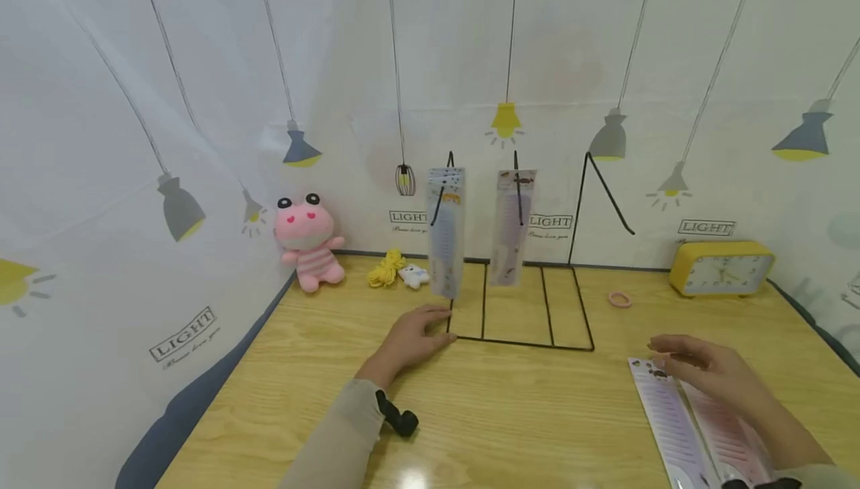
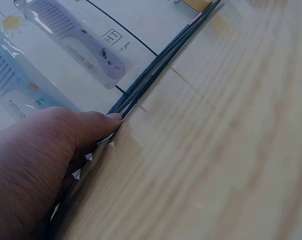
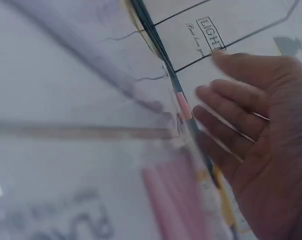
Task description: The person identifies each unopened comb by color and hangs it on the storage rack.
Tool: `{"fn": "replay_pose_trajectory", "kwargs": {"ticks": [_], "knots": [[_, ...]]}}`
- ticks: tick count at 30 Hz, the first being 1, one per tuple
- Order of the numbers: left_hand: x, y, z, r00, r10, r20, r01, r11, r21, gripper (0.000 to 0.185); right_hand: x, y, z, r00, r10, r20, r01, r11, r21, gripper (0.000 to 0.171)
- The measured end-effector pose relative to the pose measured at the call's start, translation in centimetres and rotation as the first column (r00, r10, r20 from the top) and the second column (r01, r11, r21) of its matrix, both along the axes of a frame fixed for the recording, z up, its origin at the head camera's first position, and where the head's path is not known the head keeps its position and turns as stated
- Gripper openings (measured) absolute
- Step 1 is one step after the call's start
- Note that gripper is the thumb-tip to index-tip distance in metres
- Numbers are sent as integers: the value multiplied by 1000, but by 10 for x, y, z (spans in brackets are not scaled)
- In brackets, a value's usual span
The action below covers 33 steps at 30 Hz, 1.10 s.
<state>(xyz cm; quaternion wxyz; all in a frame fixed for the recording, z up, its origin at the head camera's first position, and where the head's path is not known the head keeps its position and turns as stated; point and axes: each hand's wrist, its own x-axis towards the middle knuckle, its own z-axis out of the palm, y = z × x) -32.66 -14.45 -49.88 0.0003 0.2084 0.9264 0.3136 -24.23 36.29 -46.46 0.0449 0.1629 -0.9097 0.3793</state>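
A black wire rack [image 1: 517,343] stands on the table, two packaged combs hanging from its hooks: a blue comb [image 1: 445,239] on the left hook and a purple comb [image 1: 512,235] on the middle one. The right-hand hook [image 1: 608,190] carries nothing. My left hand [image 1: 413,336] rests on the table with thumb and fingertips touching the rack's front left corner; in the left wrist view the thumb [image 2: 91,127] lies against the wire. Over two more packaged combs, one purple [image 1: 672,422] and one pink [image 1: 722,429], hovers my right hand [image 1: 722,373], its fingers relaxed and slightly bent.
A pink plush toy [image 1: 307,239] sits at the back left, near yellow string [image 1: 386,269] and a small white figure [image 1: 413,275]. Back right, a yellow clock [image 1: 722,269] stands beyond a pink ring [image 1: 619,300]. A lamp-printed curtain [image 1: 564,48] hangs behind the wooden table [image 1: 302,369].
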Motion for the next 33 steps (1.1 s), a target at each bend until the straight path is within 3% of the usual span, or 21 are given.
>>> {"fn": "replay_pose_trajectory", "kwargs": {"ticks": [5, 9, 14, 20, 24, 28, 33], "knots": [[2, 2, -2, 1000, 1, -6, -1, 1000, -2, 57, -1, 12, -23, 993, 97, -62, -96, 995, 24, 43], [3, 1, -4, 1000, -3, 0, 3, 1000, -4, 58, 0, 11, -28, 966, 184, -183, -177, 983, 56, 51], [3, 1, -1, 1000, 1, -5, -1, 1000, 1, 58, 1, 7, -23, 954, 183, -236, -152, 978, 146, 48], [3, 3, 3, 1000, -13, -12, 13, 1000, 2, 57, -3, 12, -24, 969, 159, -189, -131, 980, 153, 44], [4, 3, 3, 1000, -13, -9, 13, 1000, 5, 57, -5, 11, -24, 980, 135, -146, -125, 989, 74, 41], [4, 4, 1, 1000, -13, -6, 13, 1000, 3, 57, -3, 10, -23, 999, 24, -33, -23, 999, 33, 31], [4, 4, 3, 1000, -14, -6, 14, 1000, -1, 57, -2, 10, -20, 992, -106, 72, 101, 992, 73, 28]]}}
